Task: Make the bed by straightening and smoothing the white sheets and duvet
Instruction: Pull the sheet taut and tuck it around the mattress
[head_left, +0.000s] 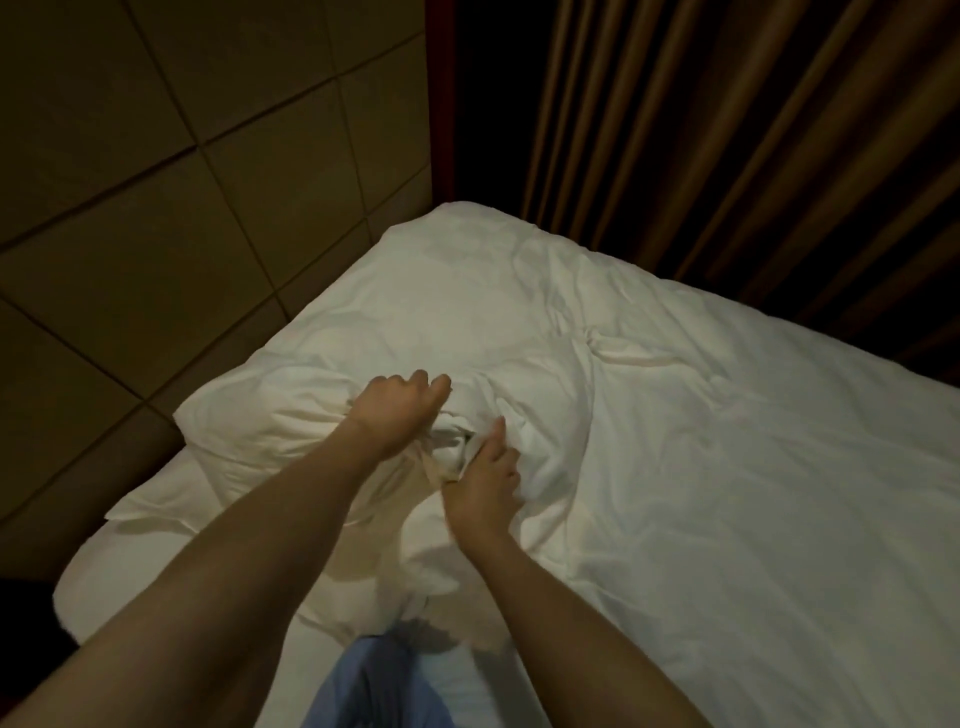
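Observation:
A white duvet (701, 441) covers the bed and lies creased toward the headboard end. A white pillow (260, 410) sits at the left, near the padded wall. My left hand (402, 410) grips a bunched fold of the duvet at the pillow's right edge, fingers curled over the cloth. My right hand (485, 480) is just below and right of it, pinching the same bunch of fabric with the index finger stretched up along it. The white sheet (130, 566) shows beneath at the lower left.
A padded, panelled headboard wall (182, 182) rises at the left. Brown curtains (727, 130) hang along the bed's far side. My blue-clad knee (374, 680) rests on the bed at the bottom. The room is dim.

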